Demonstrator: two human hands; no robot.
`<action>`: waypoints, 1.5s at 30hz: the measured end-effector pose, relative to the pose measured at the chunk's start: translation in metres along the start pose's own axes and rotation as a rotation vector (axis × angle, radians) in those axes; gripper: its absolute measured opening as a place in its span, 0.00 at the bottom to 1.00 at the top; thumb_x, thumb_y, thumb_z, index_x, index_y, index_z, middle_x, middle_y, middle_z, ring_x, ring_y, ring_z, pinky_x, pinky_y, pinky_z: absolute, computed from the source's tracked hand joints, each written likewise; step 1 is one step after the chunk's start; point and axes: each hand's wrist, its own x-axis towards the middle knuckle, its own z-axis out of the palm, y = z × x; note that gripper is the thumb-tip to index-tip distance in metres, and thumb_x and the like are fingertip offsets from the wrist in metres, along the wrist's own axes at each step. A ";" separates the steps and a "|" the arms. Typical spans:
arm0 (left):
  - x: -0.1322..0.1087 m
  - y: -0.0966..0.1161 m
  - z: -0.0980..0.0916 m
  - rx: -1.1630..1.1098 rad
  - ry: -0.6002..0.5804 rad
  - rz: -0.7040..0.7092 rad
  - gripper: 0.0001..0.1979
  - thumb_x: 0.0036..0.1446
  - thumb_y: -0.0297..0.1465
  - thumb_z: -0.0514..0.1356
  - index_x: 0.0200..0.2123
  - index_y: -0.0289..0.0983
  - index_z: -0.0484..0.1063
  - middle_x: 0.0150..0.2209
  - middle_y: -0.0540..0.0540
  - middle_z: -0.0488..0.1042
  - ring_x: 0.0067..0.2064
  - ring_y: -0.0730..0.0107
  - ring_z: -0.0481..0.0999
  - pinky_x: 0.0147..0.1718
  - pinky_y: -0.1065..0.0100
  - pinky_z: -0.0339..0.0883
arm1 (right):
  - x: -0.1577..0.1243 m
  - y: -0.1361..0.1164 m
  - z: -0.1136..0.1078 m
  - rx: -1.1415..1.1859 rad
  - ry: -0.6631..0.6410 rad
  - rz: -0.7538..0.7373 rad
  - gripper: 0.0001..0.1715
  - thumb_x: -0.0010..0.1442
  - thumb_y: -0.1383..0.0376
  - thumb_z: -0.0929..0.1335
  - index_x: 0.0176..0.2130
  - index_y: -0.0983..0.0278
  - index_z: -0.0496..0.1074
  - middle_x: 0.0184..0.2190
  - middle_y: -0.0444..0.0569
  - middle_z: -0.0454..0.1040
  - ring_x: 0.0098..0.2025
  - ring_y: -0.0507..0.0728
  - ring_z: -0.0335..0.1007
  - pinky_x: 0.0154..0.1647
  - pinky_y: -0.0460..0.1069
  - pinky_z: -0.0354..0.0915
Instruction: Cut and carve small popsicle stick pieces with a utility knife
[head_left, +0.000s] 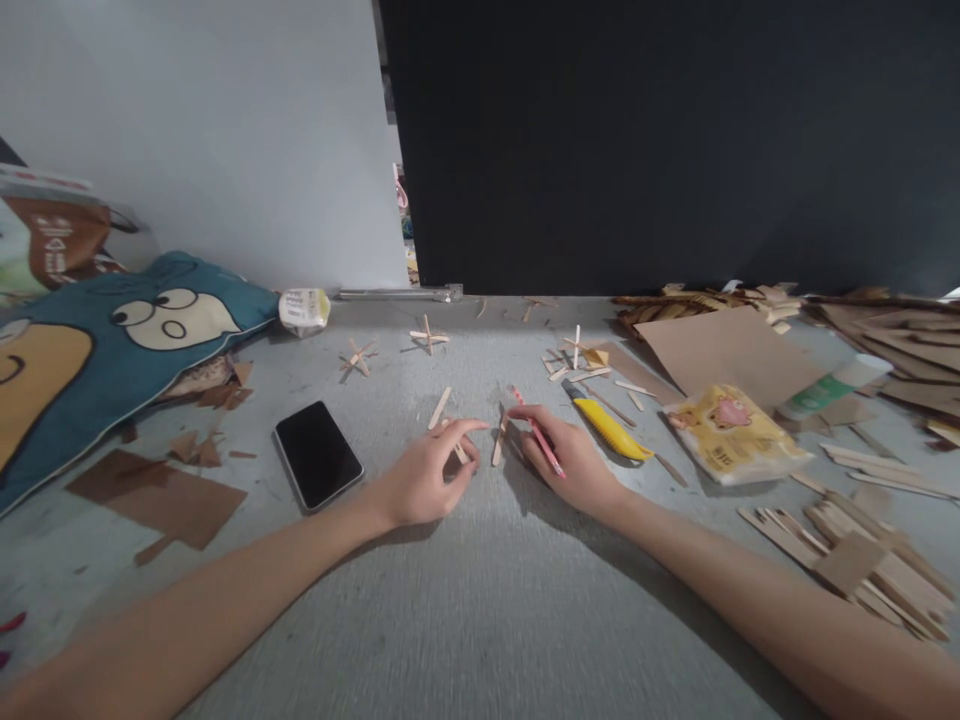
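Note:
My right hand [568, 462] is closed round a red-and-white pencil [547, 448], which slants across its fingers. Under the fingertips of that hand a short wooden craft stick [499, 440] lies on the table. Opposite it is my left hand [426, 474], its index finger stretched toward the stick and its other fingers curled in. A small pale piece of wood [460, 452] shows among those curled fingers. Just beyond the left hand lies another short stick [439, 407]. A yellow utility knife [611, 425] rests right of my right hand.
Small stick crosses [429, 336] stand at the back. To the left are a black phone [318, 453], cardboard scraps [157, 495] and a blue cushion [172, 310]. On the right lie a yellow tissue pack [731, 432], a glue stick [834, 387] and bundled craft sticks [862, 560].

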 end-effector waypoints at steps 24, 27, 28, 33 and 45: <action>0.000 -0.001 0.001 -0.007 -0.017 -0.010 0.22 0.64 0.23 0.57 0.60 0.38 0.65 0.37 0.46 0.80 0.44 0.63 0.80 0.51 0.58 0.71 | -0.004 0.004 0.003 -0.024 -0.106 -0.133 0.15 0.70 0.67 0.61 0.54 0.61 0.69 0.54 0.60 0.81 0.40 0.57 0.83 0.42 0.49 0.73; 0.001 -0.001 0.001 -0.002 -0.035 -0.022 0.22 0.63 0.23 0.58 0.60 0.38 0.65 0.39 0.45 0.80 0.44 0.62 0.80 0.48 0.58 0.72 | -0.004 0.004 0.004 -0.024 -0.117 -0.122 0.15 0.70 0.67 0.61 0.53 0.61 0.70 0.50 0.59 0.82 0.39 0.57 0.83 0.40 0.48 0.72; 0.001 -0.001 0.001 0.000 -0.041 -0.025 0.23 0.63 0.22 0.58 0.60 0.38 0.65 0.39 0.44 0.80 0.45 0.61 0.80 0.48 0.58 0.73 | -0.005 0.003 0.004 -0.027 -0.116 -0.119 0.15 0.70 0.67 0.61 0.53 0.61 0.70 0.51 0.60 0.81 0.41 0.57 0.83 0.41 0.49 0.72; 0.002 -0.001 0.001 0.023 -0.041 -0.050 0.24 0.64 0.22 0.56 0.63 0.39 0.64 0.49 0.39 0.81 0.53 0.58 0.79 0.56 0.52 0.70 | -0.004 0.002 0.004 -0.011 -0.069 -0.124 0.16 0.70 0.67 0.62 0.54 0.60 0.71 0.59 0.63 0.77 0.50 0.60 0.82 0.47 0.51 0.74; 0.005 -0.008 -0.002 -0.518 0.175 -0.281 0.40 0.71 0.30 0.53 0.76 0.40 0.33 0.38 0.43 0.81 0.32 0.67 0.82 0.38 0.61 0.76 | -0.004 0.003 0.004 -0.041 -0.082 -0.138 0.13 0.71 0.66 0.61 0.52 0.60 0.70 0.59 0.62 0.77 0.57 0.62 0.80 0.51 0.53 0.73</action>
